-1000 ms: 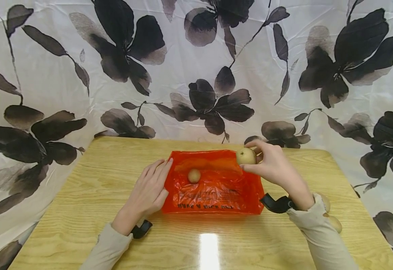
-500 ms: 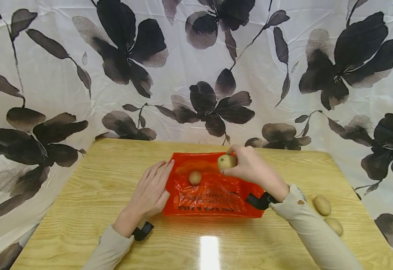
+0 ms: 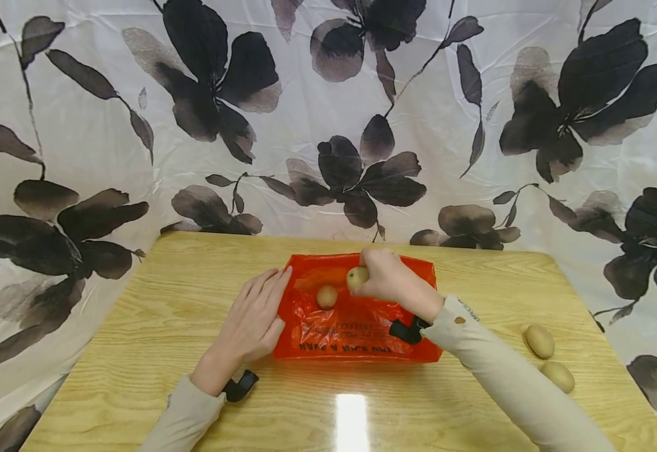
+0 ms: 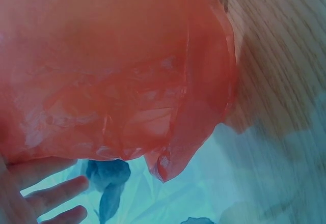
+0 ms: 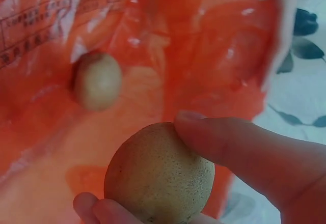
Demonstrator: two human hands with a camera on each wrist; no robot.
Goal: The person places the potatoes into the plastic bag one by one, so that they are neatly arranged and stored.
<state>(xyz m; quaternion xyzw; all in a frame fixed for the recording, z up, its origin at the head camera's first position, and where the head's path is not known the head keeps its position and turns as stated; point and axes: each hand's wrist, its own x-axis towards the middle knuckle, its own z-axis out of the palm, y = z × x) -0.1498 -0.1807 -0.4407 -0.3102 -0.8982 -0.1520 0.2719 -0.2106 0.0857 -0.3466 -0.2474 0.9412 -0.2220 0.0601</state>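
Note:
My right hand [image 3: 387, 276] holds a round, tan, speckled fruit [image 3: 357, 279] over the red plastic bag [image 3: 356, 348]. In the right wrist view, the thumb and fingers pinch this fruit [image 5: 158, 175]; a dark mark shows on its end in the head view. A second, browner fruit [image 3: 326, 297] lies inside the bag, just left of the held one. The bag stands with its mouth spread, dark print on it. My left hand [image 3: 251, 314] lies along the bag's left side, fingers straight; the left wrist view shows several fingers [image 4: 58, 193] beside the bag wall.
Two more tan fruits, one oval [image 3: 539, 341] and one rounder [image 3: 558, 377], lie at the right of the wooden table [image 3: 153, 301]. A white cloth with dark flowers [image 3: 339, 169] hangs behind the table. Black straps [image 3: 407, 331] circle both wrists.
My right hand has carried its fruit leftward from the bag's right rim to near the fruit inside. The two fruits on the table now show past the sleeve. The left hand stays put.

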